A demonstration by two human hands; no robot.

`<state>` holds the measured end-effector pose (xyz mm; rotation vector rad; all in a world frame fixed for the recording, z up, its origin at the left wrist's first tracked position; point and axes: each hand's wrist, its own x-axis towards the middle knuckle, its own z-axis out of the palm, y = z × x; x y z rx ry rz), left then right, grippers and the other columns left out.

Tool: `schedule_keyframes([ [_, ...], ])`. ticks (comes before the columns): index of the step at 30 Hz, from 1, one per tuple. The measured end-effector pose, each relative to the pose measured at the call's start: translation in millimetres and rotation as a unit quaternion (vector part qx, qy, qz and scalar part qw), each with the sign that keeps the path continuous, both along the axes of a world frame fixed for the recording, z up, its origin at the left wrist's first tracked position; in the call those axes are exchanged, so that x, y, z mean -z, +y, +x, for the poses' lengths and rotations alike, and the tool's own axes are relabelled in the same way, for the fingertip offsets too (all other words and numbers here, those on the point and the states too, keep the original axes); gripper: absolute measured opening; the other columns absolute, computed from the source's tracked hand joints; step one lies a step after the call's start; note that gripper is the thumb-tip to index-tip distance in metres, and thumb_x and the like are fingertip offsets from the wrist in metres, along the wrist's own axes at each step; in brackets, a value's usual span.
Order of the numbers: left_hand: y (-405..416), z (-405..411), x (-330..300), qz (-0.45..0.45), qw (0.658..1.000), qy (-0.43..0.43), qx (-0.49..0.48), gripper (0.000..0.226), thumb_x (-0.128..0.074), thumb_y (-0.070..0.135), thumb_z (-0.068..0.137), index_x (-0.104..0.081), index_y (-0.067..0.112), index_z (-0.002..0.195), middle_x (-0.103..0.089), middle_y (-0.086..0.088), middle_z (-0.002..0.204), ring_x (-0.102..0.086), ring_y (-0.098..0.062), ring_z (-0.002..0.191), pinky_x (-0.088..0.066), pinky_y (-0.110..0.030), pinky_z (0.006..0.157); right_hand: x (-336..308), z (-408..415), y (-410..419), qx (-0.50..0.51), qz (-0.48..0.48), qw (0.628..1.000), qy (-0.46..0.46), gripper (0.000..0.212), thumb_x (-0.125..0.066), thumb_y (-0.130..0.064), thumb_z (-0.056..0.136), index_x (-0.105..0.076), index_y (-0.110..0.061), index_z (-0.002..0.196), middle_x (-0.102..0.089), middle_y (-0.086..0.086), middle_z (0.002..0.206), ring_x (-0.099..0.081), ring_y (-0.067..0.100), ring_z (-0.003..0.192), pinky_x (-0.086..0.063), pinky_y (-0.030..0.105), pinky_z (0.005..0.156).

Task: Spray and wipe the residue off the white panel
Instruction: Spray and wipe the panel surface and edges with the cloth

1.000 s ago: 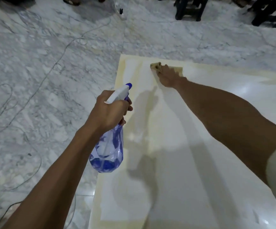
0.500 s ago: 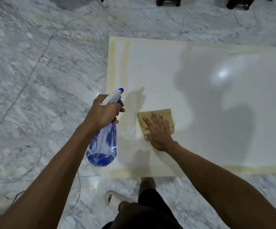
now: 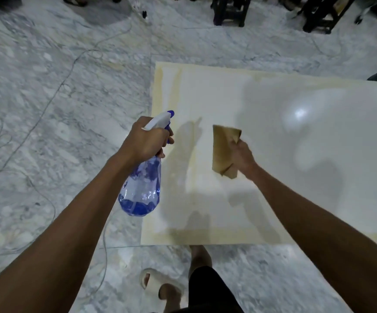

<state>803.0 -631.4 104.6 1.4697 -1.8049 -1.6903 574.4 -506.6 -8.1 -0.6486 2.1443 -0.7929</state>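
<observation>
Panel (image 3: 273, 136), white and glossy, lies flat on the marble floor (image 3: 47, 109), out beyond the fingers of both hands and just ahead of the person's sandalled foot (image 3: 158, 283). The left hand (image 3: 145, 141) has its fingers curled round the neck of a spray bottle (image 3: 141, 188), one finger on the blue trigger, with the nozzle pointing over the panel's left strip. The bottle hangs below those fingers and holds only a little blue liquid at the bottom. The right hand (image 3: 243, 155) pinches a folded tan cloth (image 3: 224, 151), which hangs loose on the thumb side; whether it touches the surface I cannot tell. Judging by colour, the middle looks mostly clean, while yellowish residue (image 3: 174, 91) remains along the left edge, the far edge and the near edge. My guess is the job is partway done, with those borders left to spray and wipe.
</observation>
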Motion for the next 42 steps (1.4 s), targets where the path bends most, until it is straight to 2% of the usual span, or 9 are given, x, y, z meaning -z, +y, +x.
schedule_keyframes([
  [2,-22.9,-8.0,0.0,-0.02,1.0,0.004,-0.017,0.019,-0.049,0.003,0.087,-0.061,-0.01,0.078,-0.071,-0.03,0.096,-0.05,-0.01,0.034,-0.051,-0.031,0.05,-9.0,-33.6,-68.9,-0.065,-0.051,0.995,0.052,0.04,-0.037,-0.038,0.104,-0.055,-0.01,0.126,-0.062,0.007,0.112,-0.058,0.017,0.089,-0.045,0.028,0.073],
  [5,-54.6,-18.4,8.5,-0.035,0.998,0.012,-0.044,0.019,-0.048,0.002,0.09,-0.06,-0.009,0.08,-0.068,-0.036,0.097,-0.05,-0.01,0.035,-0.048,-0.033,0.051,19.9,-91.2,-185.6,-0.251,-0.069,0.953,0.152,0.049,-0.025,-0.042,0.102,-0.048,-0.021,0.14,-0.054,-0.003,0.14,-0.052,0.017,0.128,-0.04,0.034,0.109],
  [9,-83.3,-28.2,32.0,-0.037,0.996,0.013,-0.078,0.021,-0.047,0.0,0.09,-0.061,-0.007,0.076,-0.068,-0.033,0.096,-0.046,-0.015,0.034,-0.048,-0.036,0.051,82.9,-105.0,-303.8,-0.31,0.052,0.92,0.232,0.051,-0.027,-0.035,0.105,-0.028,-0.011,0.15,-0.031,0.02,0.154,-0.036,0.04,0.138,-0.033,0.046,0.11],
  [15,-83.7,-20.9,51.6,-0.016,0.996,-0.007,-0.09,0.021,-0.046,-0.001,0.085,-0.063,-0.013,0.087,-0.071,-0.028,0.093,-0.048,-0.016,0.037,-0.052,-0.044,0.06,146.2,-40.7,-256.3,-0.341,0.111,0.879,0.315,0.064,-0.029,-0.043,0.102,0.004,-0.031,0.156,0.013,0.004,0.165,0.012,0.03,0.151,0.006,0.053,0.119],
  [23,-9.9,24.9,16.8,-0.001,0.998,0.011,-0.064,0.021,-0.046,-0.007,0.082,-0.065,-0.011,0.089,-0.067,-0.038,0.103,-0.052,-0.007,0.037,-0.05,-0.036,0.055,125.6,90.0,11.6,-0.39,0.104,0.879,0.254,0.07,-0.014,-0.052,0.091,0.003,-0.034,0.155,0.008,0.006,0.165,0.011,0.031,0.151,0.007,0.051,0.119],
  [28,39.6,56.0,7.8,0.02,0.999,0.023,-0.04,0.017,-0.049,-0.003,0.087,-0.063,-0.005,0.079,-0.067,-0.038,0.102,-0.055,-0.006,0.04,-0.048,-0.028,0.045,92.4,157.7,138.2,-0.433,0.12,0.875,0.178,0.066,-0.04,-0.031,0.095,-0.016,-0.024,0.156,-0.013,0.009,0.164,-0.01,0.034,0.151,-0.014,0.053,0.119],
  [31,42.6,62.2,3.9,0.024,0.999,0.022,-0.039,0.017,-0.05,0.002,0.086,-0.064,-0.004,0.077,-0.07,-0.035,0.097,-0.055,-0.008,0.041,-0.05,-0.029,0.046,58.7,146.1,113.1,-0.3,0.129,0.945,0.028,0.052,-0.036,-0.026,0.105,-0.025,-0.01,0.153,-0.025,0.01,0.16,-0.021,0.028,0.148,-0.017,0.04,0.12],
  [35,21.7,55.4,-5.4,0.011,0.999,0.023,-0.035,0.022,-0.051,0.013,0.076,-0.065,-0.004,0.078,-0.074,-0.027,0.092,-0.055,-0.015,0.043,-0.051,-0.03,0.048,15.2,93.8,46.4,-0.016,0.011,0.99,-0.137,0.024,-0.042,-0.027,0.105,-0.055,-0.014,0.12,-0.064,-0.004,0.1,-0.051,0.019,0.096,-0.044,0.024,0.081],
  [42,-60.0,21.6,-2.2,-0.018,0.999,0.019,-0.043,0.019,-0.049,0.005,0.084,-0.062,-0.007,0.077,-0.072,-0.028,0.093,-0.052,-0.015,0.04,-0.05,-0.033,0.051,5.5,-20.7,-177.9,-0.205,-0.033,0.974,0.089,0.042,-0.033,-0.033,0.104,-0.043,-0.017,0.142,-0.053,0.006,0.14,-0.051,0.025,0.127,-0.041,0.04,0.106],
])
